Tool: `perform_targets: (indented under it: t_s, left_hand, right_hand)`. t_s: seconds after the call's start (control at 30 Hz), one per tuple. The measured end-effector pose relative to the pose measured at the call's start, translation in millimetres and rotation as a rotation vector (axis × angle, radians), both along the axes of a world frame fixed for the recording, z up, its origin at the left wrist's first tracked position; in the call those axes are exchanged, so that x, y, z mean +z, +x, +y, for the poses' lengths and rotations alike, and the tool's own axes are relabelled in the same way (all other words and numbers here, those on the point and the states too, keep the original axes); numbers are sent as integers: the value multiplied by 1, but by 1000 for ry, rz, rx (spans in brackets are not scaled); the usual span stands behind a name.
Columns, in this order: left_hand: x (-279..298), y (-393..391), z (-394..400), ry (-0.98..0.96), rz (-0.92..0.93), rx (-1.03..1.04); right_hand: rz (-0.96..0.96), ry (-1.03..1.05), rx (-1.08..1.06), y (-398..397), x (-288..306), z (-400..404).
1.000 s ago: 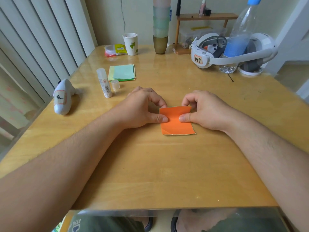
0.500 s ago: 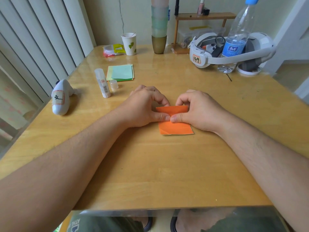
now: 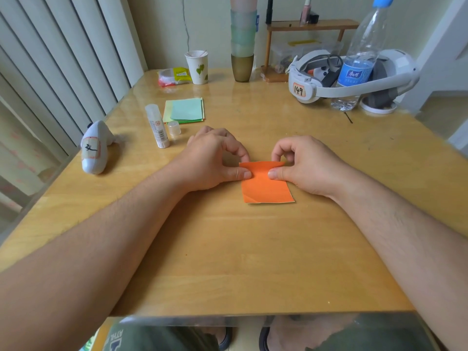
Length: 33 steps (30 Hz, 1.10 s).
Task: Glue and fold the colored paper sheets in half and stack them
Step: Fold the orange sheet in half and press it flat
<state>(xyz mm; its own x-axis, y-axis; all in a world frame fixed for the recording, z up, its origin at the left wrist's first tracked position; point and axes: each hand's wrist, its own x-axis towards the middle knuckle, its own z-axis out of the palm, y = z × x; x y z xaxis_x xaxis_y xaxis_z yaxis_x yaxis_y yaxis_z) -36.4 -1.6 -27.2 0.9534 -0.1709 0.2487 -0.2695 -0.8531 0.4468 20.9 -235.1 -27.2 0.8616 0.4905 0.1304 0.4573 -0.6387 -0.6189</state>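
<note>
An orange paper sheet (image 3: 266,187) lies on the wooden table (image 3: 228,262) in front of me, its far part folded over toward me. My left hand (image 3: 215,158) pinches its upper left edge between thumb and forefinger. My right hand (image 3: 306,163) pinches the upper right edge the same way. A stack of green and yellow paper sheets (image 3: 186,110) lies further back on the left. Beside it stands an uncapped glue stick (image 3: 157,129), with its clear cap (image 3: 174,127) next to it.
A white plush toy (image 3: 95,148) lies near the left table edge. At the back stand a paper cup (image 3: 198,67), a snack packet (image 3: 173,76), a stack of cups (image 3: 242,41), a small wooden shelf (image 3: 309,24), a headset (image 3: 354,77) and a water bottle (image 3: 357,59).
Both thumbs slid together along the fold of the orange sheet, then moved apart again toward its two edges. The far fold edge has lifted slightly.
</note>
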Motion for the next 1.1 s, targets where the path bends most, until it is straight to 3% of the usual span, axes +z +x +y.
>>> perform_targets:
  t_s: [1.1]
  left_hand:
    - [0,4,-3,36,-64,76]
  right_hand:
    - [-65,-47,-79,3,-2,3]
